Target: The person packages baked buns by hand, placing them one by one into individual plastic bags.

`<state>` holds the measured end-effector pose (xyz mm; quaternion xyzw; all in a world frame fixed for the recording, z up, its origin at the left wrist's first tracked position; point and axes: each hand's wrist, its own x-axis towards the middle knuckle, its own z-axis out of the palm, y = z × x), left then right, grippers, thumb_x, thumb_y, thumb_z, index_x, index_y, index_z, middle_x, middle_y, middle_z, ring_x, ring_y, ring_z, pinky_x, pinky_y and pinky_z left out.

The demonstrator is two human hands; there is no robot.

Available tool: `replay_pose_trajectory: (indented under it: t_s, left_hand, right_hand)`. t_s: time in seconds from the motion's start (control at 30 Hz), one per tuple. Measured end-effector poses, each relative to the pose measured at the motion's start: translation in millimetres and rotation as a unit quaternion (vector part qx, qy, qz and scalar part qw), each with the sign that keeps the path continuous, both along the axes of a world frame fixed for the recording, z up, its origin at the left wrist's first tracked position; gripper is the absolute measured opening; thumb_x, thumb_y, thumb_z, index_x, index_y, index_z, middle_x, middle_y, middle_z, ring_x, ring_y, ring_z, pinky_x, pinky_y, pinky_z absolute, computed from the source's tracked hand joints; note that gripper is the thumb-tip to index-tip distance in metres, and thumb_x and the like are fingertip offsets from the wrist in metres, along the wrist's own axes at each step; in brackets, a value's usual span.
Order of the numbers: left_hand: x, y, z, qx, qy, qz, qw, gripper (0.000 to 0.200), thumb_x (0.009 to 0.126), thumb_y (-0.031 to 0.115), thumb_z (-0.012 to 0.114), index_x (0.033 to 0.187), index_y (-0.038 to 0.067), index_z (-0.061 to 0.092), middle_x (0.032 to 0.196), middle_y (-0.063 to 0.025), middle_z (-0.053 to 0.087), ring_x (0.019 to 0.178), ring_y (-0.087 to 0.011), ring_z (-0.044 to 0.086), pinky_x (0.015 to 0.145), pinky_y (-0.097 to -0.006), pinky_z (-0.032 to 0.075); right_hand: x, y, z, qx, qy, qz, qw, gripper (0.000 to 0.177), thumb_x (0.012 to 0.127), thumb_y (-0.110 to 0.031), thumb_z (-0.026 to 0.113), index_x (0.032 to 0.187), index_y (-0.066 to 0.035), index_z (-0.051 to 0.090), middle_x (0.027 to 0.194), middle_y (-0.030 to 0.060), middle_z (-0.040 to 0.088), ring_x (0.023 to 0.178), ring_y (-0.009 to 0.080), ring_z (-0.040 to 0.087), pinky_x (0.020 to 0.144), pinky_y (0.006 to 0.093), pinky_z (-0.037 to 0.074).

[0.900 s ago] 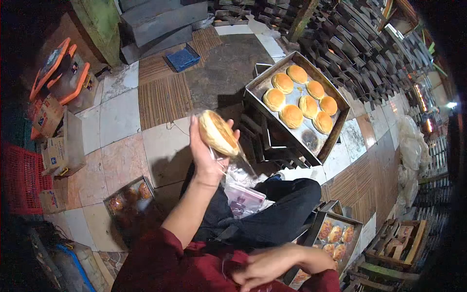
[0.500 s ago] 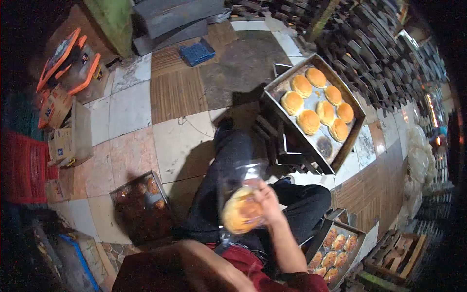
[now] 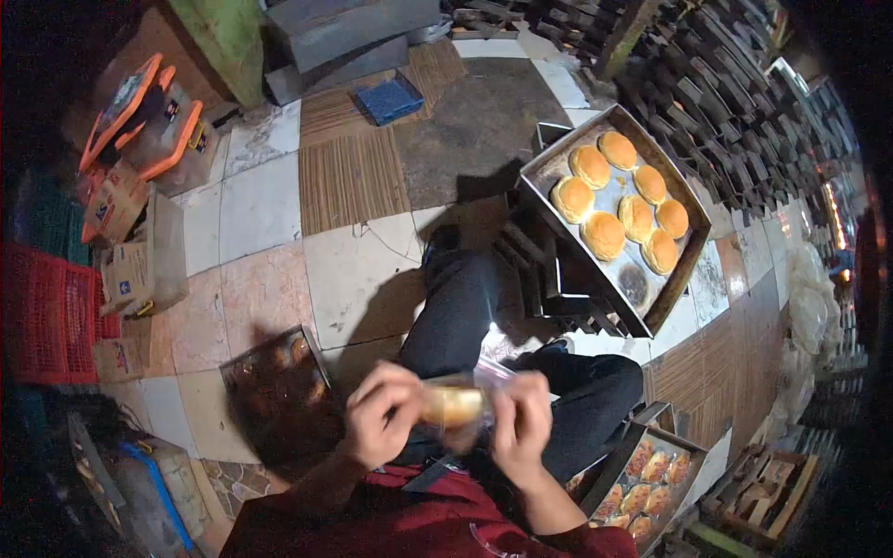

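Note:
A round bun (image 3: 454,406), seen edge-on and blurred, sits in a clear plastic bag (image 3: 493,372) above my lap. My left hand (image 3: 383,416) is closed on one side of the bagged bun, fingers curled. On the opposite side, my right hand (image 3: 521,420) pinches the bag. Ahead and to the right, a deep metal tray (image 3: 677,286) carries several golden buns (image 3: 603,236), with a dark scorched patch near its close corner. By my right knee, a second tray (image 3: 603,485) contains several buns with dark streaked tops (image 3: 636,500).
A shadowed tray (image 3: 321,358) with several buns lies on the floor to my left. Beyond it stand a red plastic crate (image 3: 56,316), cardboard boxes (image 3: 126,274) and orange-lidded bins (image 3: 167,144). A blue tray (image 3: 391,99) lies ahead. Stacked wood (image 3: 716,121) lines the right.
The bun was in my right hand with its broad face showing; now it is turned edge-on between both hands. My left hand has come up to it.

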<state>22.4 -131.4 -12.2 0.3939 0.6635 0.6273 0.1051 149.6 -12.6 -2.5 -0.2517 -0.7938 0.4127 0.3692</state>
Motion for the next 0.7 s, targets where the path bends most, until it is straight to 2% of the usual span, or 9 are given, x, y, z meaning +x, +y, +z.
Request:
replay_pose_trajectory:
  t_s: [0.1, 0.13, 0.2, 0.33, 0.4, 0.47, 0.5, 0.6, 0.7]
  left_hand:
    - [-7.1, 8.6, 10.2, 0.049, 0.048, -0.059, 0.996, 0.009, 0.07, -0.005, 0.064, 0.071, -0.001, 0.056, 0.074, -0.0097, 0.057, 0.067, -0.0221, 0.056, 0.061, -0.03, 0.045]
    - [-9.1, 9.6, 4.2, 0.011, 0.031, -0.066, 0.997, 0.009, 0.07, -0.005, 0.064, 0.069, 0.0, 0.056, 0.073, -0.0095, 0.057, 0.065, -0.0219, 0.055, 0.059, -0.0295, 0.045]
    - [-1.6, 5.3, -2.3, 0.105, 0.041, -0.08, 0.99, 0.012, 0.064, -0.004, 0.067, 0.069, 0.001, 0.057, 0.068, -0.0085, 0.056, 0.06, -0.021, 0.055, 0.054, -0.0294, 0.045]
    - [-3.0, 18.5, 26.1, -0.077, 0.051, -0.17, 0.981, 0.01, 0.066, -0.003, 0.065, 0.072, 0.0, 0.057, 0.075, -0.0106, 0.056, 0.069, -0.0218, 0.058, 0.061, -0.03, 0.046]
    - [-13.9, 44.8, -22.0, -0.004, -0.146, -0.076, 0.986, 0.006, 0.074, 0.0, 0.061, 0.073, -0.002, 0.055, 0.076, -0.0088, 0.057, 0.073, -0.0187, 0.055, 0.067, -0.0282, 0.044]
    - [-41.2, 47.8, -44.9, -0.03, -0.219, 0.091, 0.971, 0.011, 0.083, 0.007, 0.056, 0.075, 0.0, 0.054, 0.075, -0.0053, 0.054, 0.073, -0.0154, 0.052, 0.071, -0.0261, 0.041]
    - [-16.6, 51.7, -35.0, -0.037, -0.275, 0.162, 0.947, 0.015, 0.088, 0.014, 0.052, 0.079, 0.001, 0.054, 0.075, -0.0036, 0.051, 0.073, -0.0133, 0.05, 0.073, -0.0248, 0.039]
    - [5.3, 20.7, -66.3, -0.114, -0.32, 0.154, 0.928, 0.008, 0.084, 0.011, 0.054, 0.082, 0.003, 0.052, 0.073, -0.0025, 0.049, 0.067, -0.0111, 0.047, 0.066, -0.0263, 0.039]
    - [23.1, 1.7, -65.7, -0.16, -0.407, 0.179, 0.882, 0.013, 0.084, 0.015, 0.055, 0.081, 0.003, 0.057, 0.068, -0.0005, 0.051, 0.067, -0.0103, 0.048, 0.064, -0.0241, 0.037]
  right_hand:
    - [19.4, -6.9, -12.8, 0.169, 0.0, -0.016, 0.985, 0.003, 0.079, 0.002, 0.05, 0.081, 0.001, 0.048, 0.076, 0.0115, 0.049, 0.068, 0.0243, 0.047, 0.065, 0.0323, 0.04]
    - [12.6, -1.3, -15.5, 0.013, -0.04, 0.032, 0.999, 0.002, 0.079, 0.001, 0.05, 0.08, 0.001, 0.048, 0.076, 0.0121, 0.049, 0.069, 0.0256, 0.047, 0.066, 0.0336, 0.039]
    - [29.3, -2.1, -8.2, 0.033, -0.023, 0.064, 0.997, 0.006, 0.075, 0.002, 0.056, 0.08, 0.001, 0.052, 0.076, 0.0149, 0.051, 0.068, 0.028, 0.05, 0.062, 0.0343, 0.042]
    - [14.7, 9.6, 12.6, -0.016, -0.063, 0.096, 0.993, 0.011, 0.08, -0.006, 0.057, 0.073, 0.001, 0.052, 0.068, 0.0144, 0.049, 0.056, 0.0291, 0.048, 0.049, 0.0355, 0.039]
    - [-5.3, 36.5, -22.8, -0.082, -0.085, 0.044, 0.992, 0.022, 0.087, -0.015, 0.052, 0.071, 0.001, 0.05, 0.063, 0.0161, 0.047, 0.052, 0.0274, 0.047, 0.047, 0.0357, 0.037]
    - [-17.7, 60.4, -28.4, -0.211, -0.112, -0.057, 0.969, 0.032, 0.091, -0.022, 0.046, 0.071, 0.002, 0.049, 0.057, 0.0163, 0.045, 0.05, 0.0208, 0.044, 0.048, 0.0345, 0.036]
    - [-19.0, 48.0, -41.3, -0.22, -0.103, -0.079, 0.967, 0.033, 0.092, -0.02, 0.043, 0.068, 0.002, 0.047, 0.054, 0.0093, 0.043, 0.052, 0.013, 0.038, 0.05, 0.0325, 0.036]
    - [15.7, 21.9, -99.6, -0.3, -0.16, -0.051, 0.939, 0.028, 0.09, -0.02, 0.048, 0.075, 0.003, 0.051, 0.061, 0.0168, 0.052, 0.055, 0.0216, 0.048, 0.053, 0.0355, 0.038]
    - [26.8, -5.2, -68.5, -0.062, -0.117, -0.109, 0.985, 0.026, 0.08, -0.023, 0.06, 0.094, -0.003, 0.053, 0.093, 0.0164, 0.055, 0.081, 0.0288, 0.052, 0.072, 0.0401, 0.039]
